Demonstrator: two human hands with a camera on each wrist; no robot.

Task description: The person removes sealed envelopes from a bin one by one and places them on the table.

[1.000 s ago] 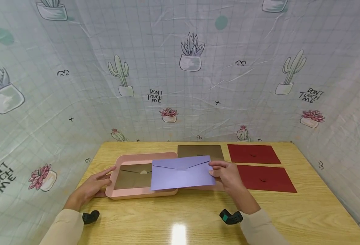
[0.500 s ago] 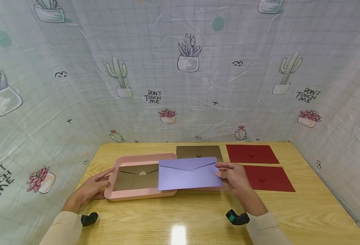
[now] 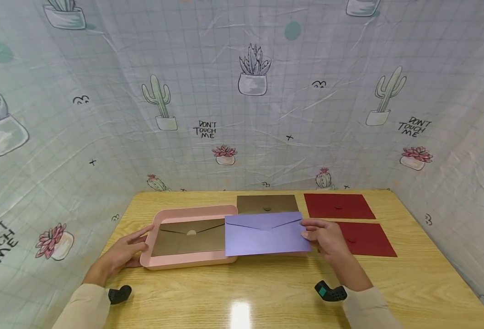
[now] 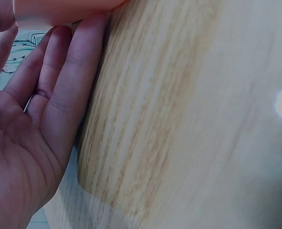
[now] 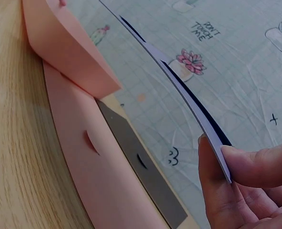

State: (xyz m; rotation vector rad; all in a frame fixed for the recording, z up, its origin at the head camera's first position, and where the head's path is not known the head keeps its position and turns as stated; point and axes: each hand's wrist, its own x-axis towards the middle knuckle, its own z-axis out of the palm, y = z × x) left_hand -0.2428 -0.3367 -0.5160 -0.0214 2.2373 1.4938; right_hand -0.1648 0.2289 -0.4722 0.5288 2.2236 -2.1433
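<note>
My right hand (image 3: 328, 240) pinches a purple envelope (image 3: 266, 237) by its right edge between thumb and fingers. The right wrist view shows it raised above the table, with a pink envelope (image 5: 103, 157) lying below. Its left end overlaps the right end of a shallow pink tray (image 3: 184, 262) in the head view. A brown envelope (image 3: 188, 242) with a pale round seal lies in that tray, its right end hidden. My left hand (image 3: 122, 253) grips the tray's left end, the fingers reaching under its edge (image 4: 65, 12) in the left wrist view.
Another brown envelope (image 3: 266, 203) lies at the back of the wooden table (image 3: 192, 297), partly covered by the purple one. To the right are two red envelopes, one farther back (image 3: 338, 205) and one nearer (image 3: 367, 240). A patterned curtain (image 3: 225, 100) stands behind.
The purple envelope has moved to the right with my right hand, away from the tray's middle, uncovering more of the brown envelope inside. My left hand stays at the tray's left end.
</note>
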